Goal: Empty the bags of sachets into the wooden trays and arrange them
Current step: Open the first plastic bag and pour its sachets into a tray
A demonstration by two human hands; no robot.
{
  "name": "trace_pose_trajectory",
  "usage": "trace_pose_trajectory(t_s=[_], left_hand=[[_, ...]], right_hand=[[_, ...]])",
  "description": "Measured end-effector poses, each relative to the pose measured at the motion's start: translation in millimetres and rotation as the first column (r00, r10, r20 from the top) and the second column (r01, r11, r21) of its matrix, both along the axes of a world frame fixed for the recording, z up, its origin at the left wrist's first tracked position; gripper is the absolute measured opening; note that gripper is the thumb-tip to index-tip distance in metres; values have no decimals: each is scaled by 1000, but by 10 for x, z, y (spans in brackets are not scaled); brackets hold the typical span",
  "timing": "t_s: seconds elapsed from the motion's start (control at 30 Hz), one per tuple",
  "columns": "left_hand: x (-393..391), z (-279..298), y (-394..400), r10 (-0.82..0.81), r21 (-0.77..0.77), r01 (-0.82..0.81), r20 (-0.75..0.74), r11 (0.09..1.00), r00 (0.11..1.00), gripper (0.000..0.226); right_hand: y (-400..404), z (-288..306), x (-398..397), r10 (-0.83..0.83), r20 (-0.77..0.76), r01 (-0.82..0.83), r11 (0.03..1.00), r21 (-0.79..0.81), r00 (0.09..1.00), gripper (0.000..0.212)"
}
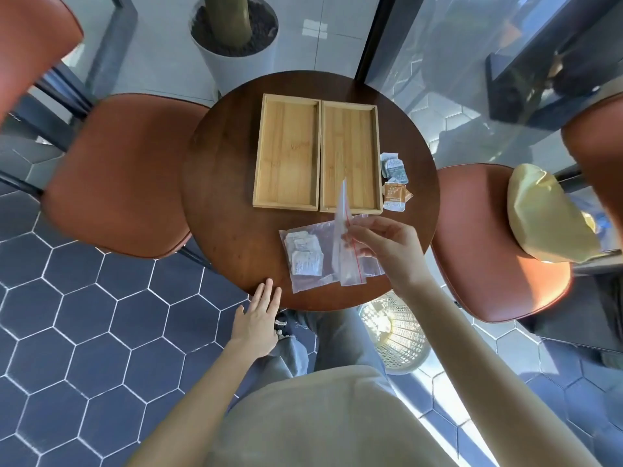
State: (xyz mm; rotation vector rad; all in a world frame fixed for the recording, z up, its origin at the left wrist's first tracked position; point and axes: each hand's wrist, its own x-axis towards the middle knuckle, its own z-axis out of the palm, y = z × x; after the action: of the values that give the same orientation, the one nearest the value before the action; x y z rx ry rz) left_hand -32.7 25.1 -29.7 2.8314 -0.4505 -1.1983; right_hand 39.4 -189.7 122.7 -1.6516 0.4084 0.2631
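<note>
Two wooden trays, the left tray (286, 151) and the right tray (350, 156), lie side by side on the round dark table (229, 197), both with nothing in them. My right hand (381, 247) pinches a clear zip bag (344, 237) held upright above the table's near side; it looks emptied. A second clear bag (306, 256) with white sachets inside lies flat under it. Loose sachets (394, 180), grey-white and orange, sit in a small pile right of the right tray. My left hand (259, 318) is flat, fingertips at the table's near edge.
Orange-seated chairs stand left (118, 176) and right (488, 244) of the table; a yellow bag (546, 214) rests on the right one. A white planter (236, 38) is behind the table, a mesh basket (397, 335) on the floor under it.
</note>
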Motion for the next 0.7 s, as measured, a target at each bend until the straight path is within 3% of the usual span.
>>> trace_pose_trajectory(t_s=[0.13, 0.23, 0.3, 0.37, 0.47, 0.57, 0.63, 0.7], left_hand=[[136, 195, -23, -32, 27, 33, -29, 999, 999, 81], [333, 237, -86, -14, 23, 18, -149, 1000, 989, 74], [457, 339, -145, 40, -11, -43, -222, 999, 974, 58], [601, 449, -190, 174, -168, -222, -259, 960, 950, 34], [720, 776, -310, 436, -451, -545, -330, 706, 837, 23], [750, 1114, -430, 532, -639, -623, -369, 450, 762, 33], [718, 1293, -489, 532, -691, -629, -403, 356, 744, 27], [680, 1356, -518, 543, -699, -639, -417, 321, 729, 15]], right_hand=[[-105, 105, -241, -41, 59, 46, 995, -83, 997, 12], [-128, -51, -272, -54, -10, 52, 988, -147, 998, 11], [-108, -147, -321, -100, -66, 88, 983, -161, 993, 9], [-64, -195, -342, -129, -84, 113, 979, -167, 988, 7], [17, -191, -360, -137, -84, 124, 982, -144, 987, 7], [130, -173, -377, -102, -71, 91, 985, -145, 992, 4], [193, -168, -389, -64, -47, 56, 985, -161, 997, 4], [229, -166, -394, -32, -20, 28, 983, -181, 999, 5]])
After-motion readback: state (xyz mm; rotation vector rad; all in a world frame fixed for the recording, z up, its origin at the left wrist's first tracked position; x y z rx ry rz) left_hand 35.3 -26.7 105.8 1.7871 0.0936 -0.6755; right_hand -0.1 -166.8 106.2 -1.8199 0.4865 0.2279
